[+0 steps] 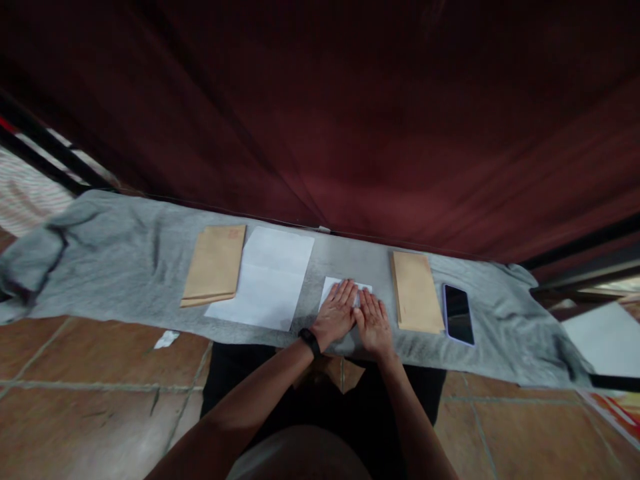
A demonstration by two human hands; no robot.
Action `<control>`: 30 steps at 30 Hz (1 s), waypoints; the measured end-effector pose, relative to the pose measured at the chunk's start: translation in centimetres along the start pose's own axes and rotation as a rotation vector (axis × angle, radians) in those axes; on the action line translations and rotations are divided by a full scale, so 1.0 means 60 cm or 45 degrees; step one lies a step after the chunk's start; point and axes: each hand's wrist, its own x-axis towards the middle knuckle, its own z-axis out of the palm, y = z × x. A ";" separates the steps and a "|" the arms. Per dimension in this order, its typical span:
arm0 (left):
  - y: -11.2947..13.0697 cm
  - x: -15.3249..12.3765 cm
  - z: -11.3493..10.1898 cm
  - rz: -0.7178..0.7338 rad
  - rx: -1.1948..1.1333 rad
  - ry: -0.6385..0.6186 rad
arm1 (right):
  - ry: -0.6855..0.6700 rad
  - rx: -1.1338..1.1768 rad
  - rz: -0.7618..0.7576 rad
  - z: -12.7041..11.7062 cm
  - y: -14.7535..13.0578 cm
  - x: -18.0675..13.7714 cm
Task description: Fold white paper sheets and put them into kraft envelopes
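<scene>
A small folded white paper (327, 287) lies on the grey cloth in front of me, mostly covered by my hands. My left hand (336, 312), with a black band at the wrist, rests flat on it, fingers stretched out. Beside it my right hand (374, 323) also presses flat on the paper, its thumb close to the left hand. To the left is a stack of white sheets (270, 277) with a crease across it. Brown envelopes (215, 263) overlap its left edge. On the right lies another pile of brown envelopes (417, 291).
A phone (459, 313) with a dark screen lies right of the envelopes. Grey cloth (125, 260) covers the narrow bench. Behind it hangs a dark red curtain (350, 133). A paper scrap (167, 339) is on the tiled floor, and a white board (605, 340) stands at far right.
</scene>
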 end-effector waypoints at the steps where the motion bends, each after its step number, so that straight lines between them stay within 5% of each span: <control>1: -0.001 -0.001 -0.001 -0.006 -0.005 0.006 | 0.003 -0.012 0.000 0.001 0.002 -0.001; 30: -0.051 -0.066 -0.030 -0.375 0.024 0.224 | 0.147 -0.069 0.127 -0.001 0.021 -0.007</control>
